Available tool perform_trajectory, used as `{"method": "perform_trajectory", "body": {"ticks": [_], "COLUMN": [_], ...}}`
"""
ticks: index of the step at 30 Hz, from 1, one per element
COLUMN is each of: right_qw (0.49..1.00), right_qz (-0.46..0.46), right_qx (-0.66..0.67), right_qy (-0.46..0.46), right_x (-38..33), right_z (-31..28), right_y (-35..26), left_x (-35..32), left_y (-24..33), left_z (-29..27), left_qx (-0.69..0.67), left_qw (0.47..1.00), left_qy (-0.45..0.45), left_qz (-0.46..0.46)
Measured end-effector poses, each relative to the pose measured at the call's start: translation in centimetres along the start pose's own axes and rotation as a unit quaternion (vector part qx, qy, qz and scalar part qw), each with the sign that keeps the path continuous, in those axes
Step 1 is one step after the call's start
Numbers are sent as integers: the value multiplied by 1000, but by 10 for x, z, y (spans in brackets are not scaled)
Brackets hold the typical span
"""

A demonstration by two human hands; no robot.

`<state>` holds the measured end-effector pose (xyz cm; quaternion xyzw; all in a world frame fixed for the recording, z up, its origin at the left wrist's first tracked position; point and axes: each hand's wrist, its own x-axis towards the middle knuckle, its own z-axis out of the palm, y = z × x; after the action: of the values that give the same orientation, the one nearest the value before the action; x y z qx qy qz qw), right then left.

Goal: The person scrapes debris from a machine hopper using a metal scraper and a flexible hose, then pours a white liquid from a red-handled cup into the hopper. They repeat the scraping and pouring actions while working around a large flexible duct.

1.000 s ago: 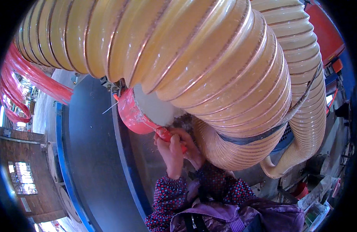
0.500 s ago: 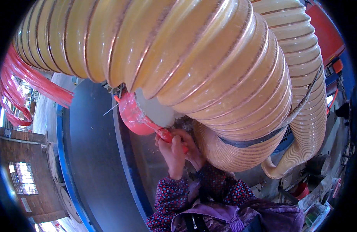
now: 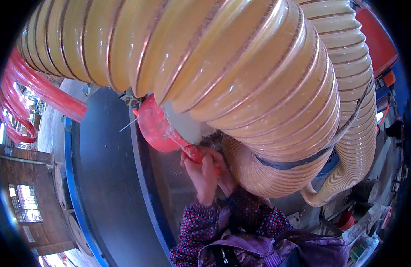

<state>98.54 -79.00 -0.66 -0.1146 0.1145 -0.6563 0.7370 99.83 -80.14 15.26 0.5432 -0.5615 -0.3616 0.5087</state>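
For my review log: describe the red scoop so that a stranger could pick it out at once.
Find the huge ribbed yellowish hose filling the upper picture. Just beneath it, the left hand grips a red handle. It belongs to the red scoop, the only round, smooth bowl there.

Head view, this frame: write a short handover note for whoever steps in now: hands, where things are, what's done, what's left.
Left hand: closed on the handle of the red scoop, held up under the ribbed hose.
Right hand: just behind the left, also at the handle, mostly hidden.
Scoop: tilted, its bowl against the dark machine wall, white material beside it at the hose.
Done: the scoop is raised to the white material.
Left: whether the scoop is full or emptied cannot be told, so check its bowl before moving it.
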Motion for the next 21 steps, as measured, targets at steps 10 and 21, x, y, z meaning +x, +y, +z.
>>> {"method": "perform_trajectory", "body": {"ticks": [10,21], "right_qw": [992,987], "right_qz": [20,31], "right_qx": [116,148], "right_qy": [50,-47], "right_x": [-7,13], "right_z": [-12,36], "right_y": [17,-12], "left_x": [-1,-1], "left_y": [22,-1], "left_z": [4,-8], "left_qx": [-37,16], "left_qw": [995,996], "left_qy": [-3,2], "left_qz": [-97,-83]}}
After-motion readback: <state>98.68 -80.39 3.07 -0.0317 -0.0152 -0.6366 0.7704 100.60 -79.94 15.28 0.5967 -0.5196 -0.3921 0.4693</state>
